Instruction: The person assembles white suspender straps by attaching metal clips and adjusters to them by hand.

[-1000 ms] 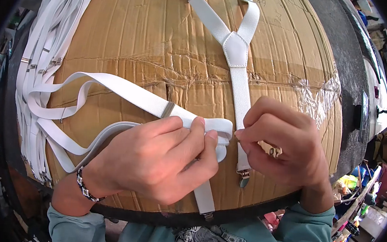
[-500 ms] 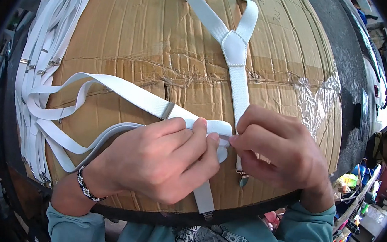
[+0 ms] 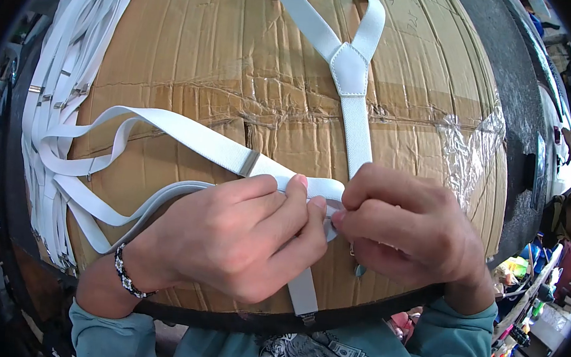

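Observation:
My left hand (image 3: 248,232), with a beaded bracelet at the wrist, is closed on the end of a white suspender strap (image 3: 201,140). A metal slider (image 3: 250,163) sits on this strap. My right hand (image 3: 409,225) has its fingers pinched at the strap's folded end, against my left fingertips; what lies inside the pinch is hidden. Behind my right hand lies a Y-shaped pair of white suspenders (image 3: 349,69) with a stitched patch at the join. Its metal clip (image 3: 359,270) shows partly below the right fingers. Another strap end with a clip (image 3: 308,318) hangs toward the front edge.
A flattened cardboard sheet (image 3: 188,57) with shiny tape covers the dark table (image 3: 525,157). A thick bundle of white straps (image 3: 72,81) with metal fittings lies along the left. Assorted items (image 3: 527,264) are on the floor at right.
My right hand has shifted slightly, its fingers now closer over the strap end and covering more of the clip. The Y-shaped suspenders have slid a little to the right. My left hand stays nearly still.

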The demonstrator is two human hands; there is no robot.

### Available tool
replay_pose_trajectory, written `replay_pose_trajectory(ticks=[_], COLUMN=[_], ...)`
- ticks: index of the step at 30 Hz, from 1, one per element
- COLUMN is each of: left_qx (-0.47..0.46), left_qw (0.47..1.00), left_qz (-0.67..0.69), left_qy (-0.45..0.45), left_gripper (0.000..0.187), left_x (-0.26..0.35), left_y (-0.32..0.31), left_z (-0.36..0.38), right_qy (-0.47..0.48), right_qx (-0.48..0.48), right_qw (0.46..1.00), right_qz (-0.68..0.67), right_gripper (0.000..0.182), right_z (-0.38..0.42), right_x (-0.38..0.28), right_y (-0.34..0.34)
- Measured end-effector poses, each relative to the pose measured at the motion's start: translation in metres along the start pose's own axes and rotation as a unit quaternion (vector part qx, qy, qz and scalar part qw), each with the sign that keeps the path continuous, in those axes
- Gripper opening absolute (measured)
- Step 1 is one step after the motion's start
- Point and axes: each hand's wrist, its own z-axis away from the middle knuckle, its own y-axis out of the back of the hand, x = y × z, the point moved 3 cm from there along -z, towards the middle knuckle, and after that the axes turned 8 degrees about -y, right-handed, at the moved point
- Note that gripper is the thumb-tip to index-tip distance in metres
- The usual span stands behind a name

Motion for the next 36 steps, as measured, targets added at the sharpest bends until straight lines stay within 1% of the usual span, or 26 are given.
replay_pose_trajectory(ticks=[2,6,8,10,14,17,20,22,24,27,31,32,35,36], left_qx=[-0.006,-0.007,-0.003,0.001,0.001,0.009,-0.008,0.000,0.004,0.002,-0.003,-0.008,0.081,0.082], left_qw=[1.000,1.000,1.000,1.000,1.000,1.000,1.000,0.999,0.998,0.995,0.987,0.984,0.979,0.976], left_qz=[0.005,0.014,0.010,0.011,0.015,0.007,0.010,0.023,0.035,0.059,0.106,0.116,0.108,0.136], left_qy=[-0.002,0.010,0.014,0.013,0.006,0.005,0.004,0.033,0.055,0.082,0.122,0.133,0.153,0.151], left_gripper=[0.029,0.027,0.027,0.027,0.028,0.027,0.027,0.028,0.029,0.033,0.039,0.041,0.026,0.028], left_x=[0.001,0.000,0.000,0.000,-0.002,-0.001,0.001,0.000,-0.002,-0.006,-0.013,-0.013,-0.014,-0.015], left_y=[0.000,0.005,0.005,0.004,0.004,-0.001,-0.001,0.002,0.004,0.007,0.006,0.006,-0.003,-0.003], left_z=[-0.001,0.000,-0.001,0.001,0.001,0.002,0.000,0.003,0.004,0.006,0.009,0.009,0.006,0.006], right_qy=[0.003,-0.028,-0.024,-0.014,0.002,0.006,0.007,-0.017,-0.061,-0.061,-0.119,-0.134,-0.156,-0.154], right_qx=[-0.007,-0.017,0.029,0.050,0.048,0.027,0.007,0.001,0.000,0.026,0.067,0.069,0.060,0.057], right_qw=[1.000,0.999,0.999,0.998,0.999,1.000,0.999,1.000,0.998,0.992,0.951,0.944,0.940,0.942], right_qz=[0.003,0.003,-0.030,-0.041,-0.018,0.006,0.031,0.024,-0.004,-0.107,-0.276,-0.294,-0.299,-0.292], right_gripper=[0.024,0.023,0.023,0.022,0.021,0.020,0.019,0.018,0.015,0.014,0.015,0.015,0.014,0.014], right_z=[0.003,0.002,0.002,-0.001,-0.003,0.000,0.002,0.003,0.001,-0.003,0.000,0.001,0.003,0.004], right_x=[0.003,0.005,0.002,0.001,-0.001,0.000,-0.001,0.000,0.004,0.008,0.012,0.013,0.013,0.013], right_y=[0.001,0.013,0.011,0.007,-0.003,-0.004,0.002,0.005,0.010,0.013,0.000,-0.003,-0.005,-0.004])
